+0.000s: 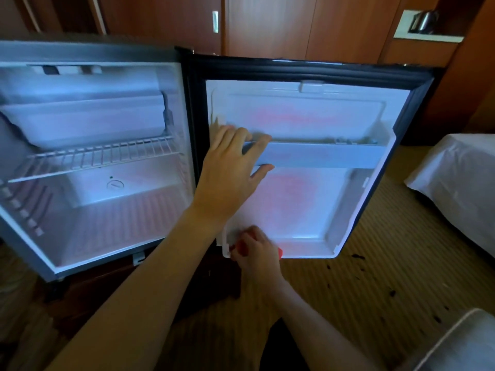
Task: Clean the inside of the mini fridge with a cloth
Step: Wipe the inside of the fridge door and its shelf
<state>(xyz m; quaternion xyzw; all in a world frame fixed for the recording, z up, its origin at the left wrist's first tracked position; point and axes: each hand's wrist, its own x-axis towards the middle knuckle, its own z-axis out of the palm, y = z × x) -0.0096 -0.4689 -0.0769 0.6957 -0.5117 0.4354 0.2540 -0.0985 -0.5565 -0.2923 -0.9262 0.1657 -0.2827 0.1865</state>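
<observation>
Left hand (230, 167): fingers (255, 141) hooked over the top edge of the door shelf rail (316, 156), thumb under it, grasping the rail's left end. Right hand (257, 253): blurred, fingers clenched around a red cloth (242, 247), pressed at the lower left corner of the open door's white liner (294, 210).

Handling, as judged: the cloth is soft, light and crushable, best bunched in the palm. The rail looks thin plastic, probably flexible and possibly clip-mounted; hold it near its end, not mid-span.

Containers: the door shelf behind the rail holds small dark items at its right end, too small to identify. The mini fridge (93, 162) cabinet holds a wire rack (93, 156) and a white tray above; no contents visible on the rack or floor
</observation>
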